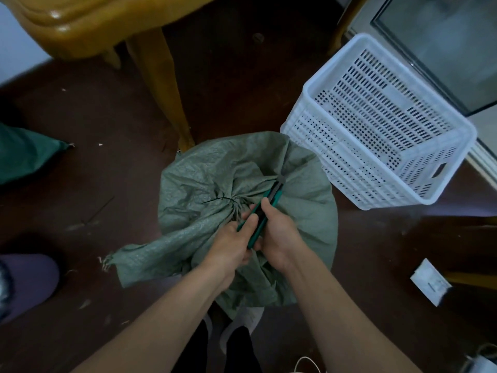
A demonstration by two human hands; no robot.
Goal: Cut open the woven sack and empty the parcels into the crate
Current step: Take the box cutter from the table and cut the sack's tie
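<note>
A grey-green woven sack (304, 200) stands on the dark floor in front of me, its neck gathered and tied shut with a black tie (220, 198). Both hands hold a green utility knife (265, 207) above the tied neck. My right hand (277, 234) grips the handle, and my left hand (232, 242) pinches its near end with thumb on top. The knife's tip points away toward the crate. The white perforated plastic crate (336, 76) sits tilted on the floor to the sack's right, with nothing visible inside. No parcels show.
A wooden table leg (164, 84) rises just behind the sack. A dark green bag (24, 154) lies at the left edge, a purple slipper (29, 278) at lower left. A small white box (430, 282) rests on the floor at right, near a glass door.
</note>
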